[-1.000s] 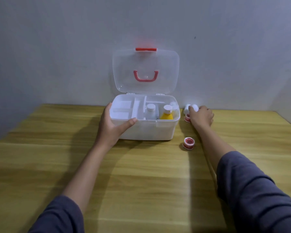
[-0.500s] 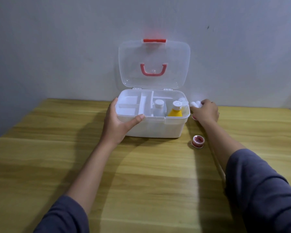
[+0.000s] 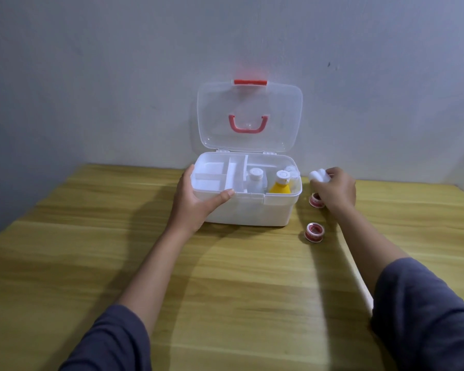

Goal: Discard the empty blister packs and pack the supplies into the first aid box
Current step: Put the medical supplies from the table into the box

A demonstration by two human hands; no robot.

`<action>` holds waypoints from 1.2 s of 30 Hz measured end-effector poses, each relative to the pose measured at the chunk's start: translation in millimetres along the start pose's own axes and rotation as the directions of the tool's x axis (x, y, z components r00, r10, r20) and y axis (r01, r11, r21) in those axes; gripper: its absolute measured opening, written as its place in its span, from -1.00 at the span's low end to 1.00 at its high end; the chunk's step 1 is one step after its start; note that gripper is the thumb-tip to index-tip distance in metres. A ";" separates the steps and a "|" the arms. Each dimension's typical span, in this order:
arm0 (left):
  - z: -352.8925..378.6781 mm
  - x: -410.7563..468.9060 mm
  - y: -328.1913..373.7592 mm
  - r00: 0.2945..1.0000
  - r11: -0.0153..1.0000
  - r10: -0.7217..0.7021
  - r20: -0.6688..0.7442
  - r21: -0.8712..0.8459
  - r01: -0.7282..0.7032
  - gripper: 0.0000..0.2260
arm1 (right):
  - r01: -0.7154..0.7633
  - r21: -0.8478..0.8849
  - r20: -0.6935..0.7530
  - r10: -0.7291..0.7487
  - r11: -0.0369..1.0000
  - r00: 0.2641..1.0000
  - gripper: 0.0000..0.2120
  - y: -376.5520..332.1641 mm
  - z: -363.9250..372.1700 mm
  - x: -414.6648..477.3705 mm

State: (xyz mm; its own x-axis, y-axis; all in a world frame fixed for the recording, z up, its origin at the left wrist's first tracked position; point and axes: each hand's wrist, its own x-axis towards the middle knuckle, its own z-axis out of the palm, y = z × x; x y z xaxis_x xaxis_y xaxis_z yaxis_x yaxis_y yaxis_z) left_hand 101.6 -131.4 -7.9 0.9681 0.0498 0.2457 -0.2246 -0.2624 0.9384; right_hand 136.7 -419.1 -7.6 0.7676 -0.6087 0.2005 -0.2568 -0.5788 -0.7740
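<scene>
A white first aid box (image 3: 252, 212) stands open on the wooden table, its clear lid (image 3: 249, 116) with a red handle leaning back against the wall. Inside on the right stand a yellow bottle (image 3: 279, 186) and a clear bottle (image 3: 255, 180); a white divided tray fills the left side. My left hand (image 3: 196, 202) grips the box's front left corner, thumb on the rim. To the right of the box, my right hand (image 3: 338, 190) is closed on white rolls (image 3: 319, 175), lifted just off the table. Two red-and-white tape rolls lie nearby: one (image 3: 316, 200) under my right hand, one (image 3: 314, 232) nearer me.
The wooden table (image 3: 118, 250) runs up to a pale wall behind the box. Its right edge lies past my right arm, and its left edge falls away at the left of the view.
My right hand has lifted the white rolls off the table beside the box. My left hand keeps its hold on the box. My head has shifted, so the view has moved.
</scene>
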 end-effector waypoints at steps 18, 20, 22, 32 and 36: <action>-4.4 -2.6 16.9 0.994 0.996 -0.091 0.054 0.030 0.089 0.08 | 0.692 0.153 0.517 -0.654 0.706 0.553 -0.54 -153.7 0.0 -84.3; -5.0 -3.2 17.4 0.995 0.996 -0.087 0.052 0.023 0.086 -0.07 | 0.724 0.079 0.594 -0.615 0.686 0.518 -0.52 -157.6 9.4 -86.7; -5.0 0.2 12.3 0.995 0.996 -0.086 0.045 0.023 0.085 -0.20 | 0.733 0.017 0.643 -0.569 0.680 0.512 -0.50 -159.0 15.4 -86.2; -6.2 2.5 3.3 0.994 0.996 -0.088 0.060 -0.002 0.089 -0.29 | 0.691 0.097 0.747 -0.511 0.716 0.425 -0.59 -159.0 25.6 -76.8; -7.1 5.2 0.9 0.995 0.998 -0.067 0.078 0.013 0.066 -0.30 | 0.707 0.092 0.720 -0.538 0.701 0.439 -0.68 -159.7 22.1 -71.4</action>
State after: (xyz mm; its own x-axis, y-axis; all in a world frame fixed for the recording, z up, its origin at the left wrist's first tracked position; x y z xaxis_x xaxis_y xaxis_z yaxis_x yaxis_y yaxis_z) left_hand 105.6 -124.5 -4.1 0.9867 -0.0079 0.1624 -0.1585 -0.2707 0.9495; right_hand 136.0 -271.2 88.5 0.8979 0.4343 0.0718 0.4167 -0.7863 -0.4562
